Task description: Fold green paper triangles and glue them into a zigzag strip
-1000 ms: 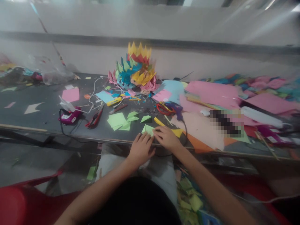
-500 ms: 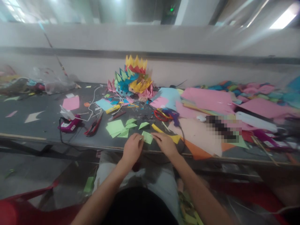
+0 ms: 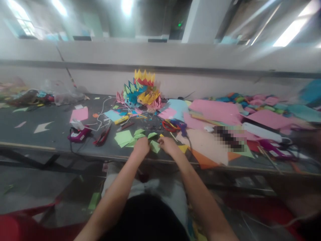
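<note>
A small piece of green paper (image 3: 154, 146) lies on the table between my two hands. My left hand (image 3: 141, 146) is at its left edge, back upward; the fingers are curled and their tips hidden, so what they hold cannot be made out. On the other side, my right hand (image 3: 168, 145) has thumb and fingers pinched together at the paper's right edge. Flat green sheets (image 3: 123, 137) are stacked left of my left hand. Folded green pieces (image 3: 139, 132) lie just beyond it, and another green folded piece (image 3: 151, 135) sits past the paper between my hands.
Orange-handled scissors (image 3: 170, 126) and a dark blue glue gun (image 3: 183, 127) lie beyond my right hand. Red-handled pliers (image 3: 102, 136) and a purple device (image 3: 79, 134) with a cord are leftward. A colourful folded-paper model (image 3: 141, 92) stands at the back; pink sheets (image 3: 215, 109) spread right.
The view has tilted upward a little. My left hand has moved slightly forward toward the folded green pieces, and my right fingers have curled in more at the paper's edge.
</note>
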A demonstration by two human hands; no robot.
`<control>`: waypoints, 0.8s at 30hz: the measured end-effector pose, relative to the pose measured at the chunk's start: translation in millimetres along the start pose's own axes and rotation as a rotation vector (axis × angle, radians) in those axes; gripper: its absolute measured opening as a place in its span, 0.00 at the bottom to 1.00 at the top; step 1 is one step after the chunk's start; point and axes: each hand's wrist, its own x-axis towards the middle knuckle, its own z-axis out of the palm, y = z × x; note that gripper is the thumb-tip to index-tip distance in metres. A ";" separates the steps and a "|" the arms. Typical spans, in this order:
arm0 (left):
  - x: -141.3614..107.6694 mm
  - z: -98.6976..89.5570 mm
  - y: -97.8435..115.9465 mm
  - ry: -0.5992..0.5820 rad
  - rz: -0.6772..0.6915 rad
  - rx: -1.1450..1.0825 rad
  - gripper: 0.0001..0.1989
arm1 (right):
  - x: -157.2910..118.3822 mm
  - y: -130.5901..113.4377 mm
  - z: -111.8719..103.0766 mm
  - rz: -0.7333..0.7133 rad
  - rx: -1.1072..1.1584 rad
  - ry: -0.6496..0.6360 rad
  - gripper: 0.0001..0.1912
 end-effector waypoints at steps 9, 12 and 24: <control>22.2 -15.7 -6.5 -0.198 0.008 -0.055 0.15 | 28.9 -9.6 -22.9 0.114 0.045 -0.352 0.09; 19.0 -13.0 -7.9 -0.175 0.065 -0.076 0.15 | 25.2 -10.0 -18.4 0.142 0.075 -0.334 0.11; 5.5 3.7 -21.3 0.026 0.174 -0.152 0.13 | 16.3 -20.6 -8.3 0.227 0.087 -0.248 0.19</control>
